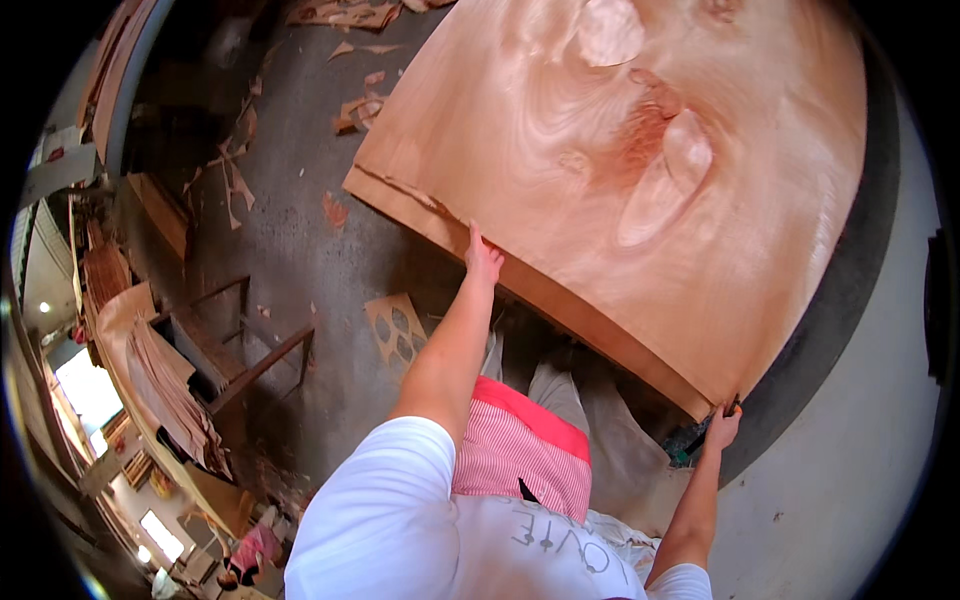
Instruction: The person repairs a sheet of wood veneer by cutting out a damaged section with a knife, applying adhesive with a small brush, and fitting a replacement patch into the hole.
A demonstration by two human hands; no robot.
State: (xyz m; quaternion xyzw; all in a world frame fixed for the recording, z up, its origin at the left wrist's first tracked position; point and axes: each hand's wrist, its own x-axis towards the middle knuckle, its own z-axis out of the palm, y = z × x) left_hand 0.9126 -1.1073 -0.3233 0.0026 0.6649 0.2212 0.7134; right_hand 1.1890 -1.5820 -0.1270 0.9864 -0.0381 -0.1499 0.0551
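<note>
A large reddish-brown veneer sheet (640, 170) with swirling grain lies on top of a stack and fills the upper right. My left hand (482, 257) reaches up and grips the sheet's near edge close to its left corner. My right hand (722, 424) holds the same edge at the near right corner, and a small dark tool with an orange tip shows between its fingers. Both arms are stretched out from my white shirt and red striped apron.
Torn veneer scraps (360, 108) lie on the grey concrete floor at the upper left. A metal frame stand (255, 345) and piles of veneer sheets (165, 385) stand at the left. A pale wall (860, 430) rises at the right.
</note>
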